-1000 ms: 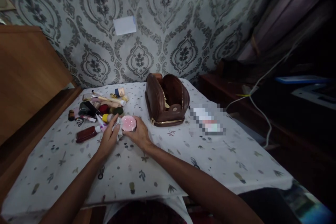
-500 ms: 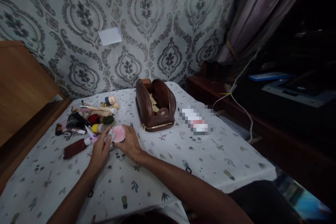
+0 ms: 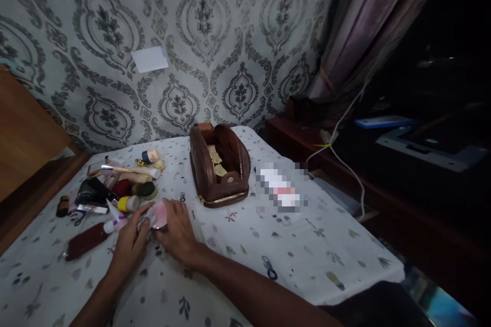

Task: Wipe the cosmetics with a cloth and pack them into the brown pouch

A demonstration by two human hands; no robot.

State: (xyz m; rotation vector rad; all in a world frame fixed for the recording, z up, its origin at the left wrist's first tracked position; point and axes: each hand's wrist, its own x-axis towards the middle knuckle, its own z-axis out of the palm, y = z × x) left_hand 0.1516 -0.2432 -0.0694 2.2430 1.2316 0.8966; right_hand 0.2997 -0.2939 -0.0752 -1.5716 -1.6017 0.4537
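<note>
Pink round container [image 3: 159,215]: positioned between the hands, left and near of the brown bag [image 3: 221,193]; no evident long axis. Right hand [image 3: 178,231]: fingers clamped on its right rim. Left hand [image 3: 128,241]: fingers pinch crumpled white material [image 3: 144,218], apparently against the left rim.

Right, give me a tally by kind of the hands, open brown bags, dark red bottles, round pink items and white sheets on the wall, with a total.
Hands: 2 (left hand, right hand)
Open brown bag: 1
Dark red bottle: 1
Round pink item: 1
White sheet: 1
Total: 6
</note>
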